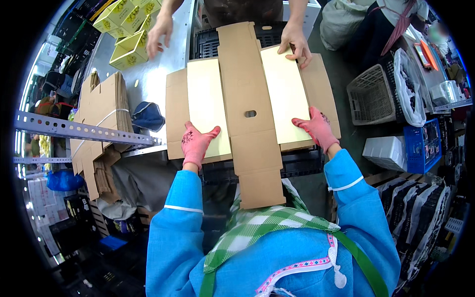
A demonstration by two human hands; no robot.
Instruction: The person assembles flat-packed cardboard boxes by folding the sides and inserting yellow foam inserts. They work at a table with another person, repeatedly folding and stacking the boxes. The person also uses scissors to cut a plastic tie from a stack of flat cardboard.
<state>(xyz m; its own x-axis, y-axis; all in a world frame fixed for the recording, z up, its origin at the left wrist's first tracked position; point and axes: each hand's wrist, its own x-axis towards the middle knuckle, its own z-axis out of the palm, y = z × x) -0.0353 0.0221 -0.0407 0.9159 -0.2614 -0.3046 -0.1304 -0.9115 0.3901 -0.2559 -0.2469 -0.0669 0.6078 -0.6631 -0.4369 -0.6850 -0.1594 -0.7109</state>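
Note:
A flat, unfolded brown cardboard box blank (249, 84) lies across black plastic crates, its near flap reaching toward my apron. A pale yellow sheet (205, 94) covers part of its left side, and a second pale yellow sheet (283, 94) covers part of the right. My left hand (195, 143), in a pink glove, rests with thumb spread at the near end of the left sheet. The gloved right hand (320, 129) lies likewise at the near right of the other sheet, thumb out. Opposite me, a co-worker's hand (296, 44) touches the right sheet's far end; their other hand (160, 35) hovers apart.
Strapped flattened cardboard (106, 109) and a dark blue cap-like cloth item (148, 117) are at left, by a metal table (148, 81). Yellow printed boxes (129, 51) stand farther back. A perforated metal bar (84, 130) juts in. A grey basket (371, 96) and white foam box (385, 152) stand right.

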